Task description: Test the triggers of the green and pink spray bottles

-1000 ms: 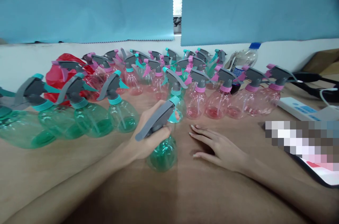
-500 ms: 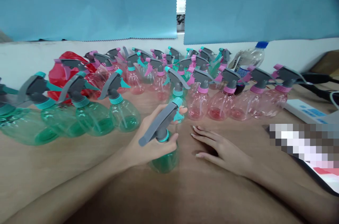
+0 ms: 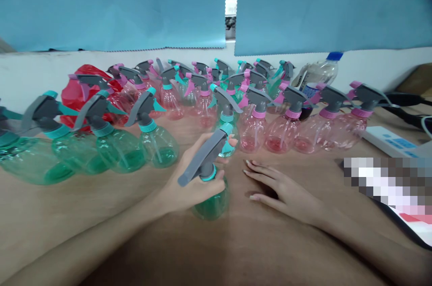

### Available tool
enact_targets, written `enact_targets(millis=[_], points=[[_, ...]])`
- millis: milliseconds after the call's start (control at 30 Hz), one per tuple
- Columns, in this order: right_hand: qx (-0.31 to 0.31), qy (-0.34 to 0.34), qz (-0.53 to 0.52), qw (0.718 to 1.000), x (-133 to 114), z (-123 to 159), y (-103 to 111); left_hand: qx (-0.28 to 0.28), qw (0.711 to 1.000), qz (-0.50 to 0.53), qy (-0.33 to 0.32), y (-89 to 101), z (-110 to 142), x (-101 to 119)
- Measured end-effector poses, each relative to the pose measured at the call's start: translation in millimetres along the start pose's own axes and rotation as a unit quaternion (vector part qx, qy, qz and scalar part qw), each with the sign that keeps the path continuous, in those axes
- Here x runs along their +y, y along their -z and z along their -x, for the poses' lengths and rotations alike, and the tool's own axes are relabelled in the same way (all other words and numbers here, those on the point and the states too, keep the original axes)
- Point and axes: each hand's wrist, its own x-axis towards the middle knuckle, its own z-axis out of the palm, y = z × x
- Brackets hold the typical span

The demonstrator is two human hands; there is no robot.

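Note:
My left hand is closed around the neck of a green spray bottle, whose grey and turquoise spray head shows above the fingers. That bottle stands on the wooden table in front of me. My right hand lies palm down on the tabletop to the right, fingers spread and holding nothing. Just beyond the left hand is another green spray bottle. A row of green spray bottles stands to the left, and a row of pink spray bottles to the right.
More mixed spray bottles crowd the back near the wall. A red plastic bag sits back left. To the right are a clear bottle with a blue cap, a white power strip and a device with a blurred screen.
Almost nothing differs. The left hand keeps its hold on the green spray bottle with only a tiny shift of its fingers, and the right hand rests in the same place.

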Motion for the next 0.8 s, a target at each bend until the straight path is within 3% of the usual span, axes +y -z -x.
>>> enact_targets(millis=[467,800], points=[[0.002,-0.002,-0.008,1.0,-0.6,-0.1,0.4,-0.013,1.0,-0.01,0.008,0.9,-0.9,-5.9],[0.008,0.007,-0.006,1.0,0.7,0.4,-0.6,-0.007,0.998,-0.056,-0.02,3.2,-0.9,-2.5]])
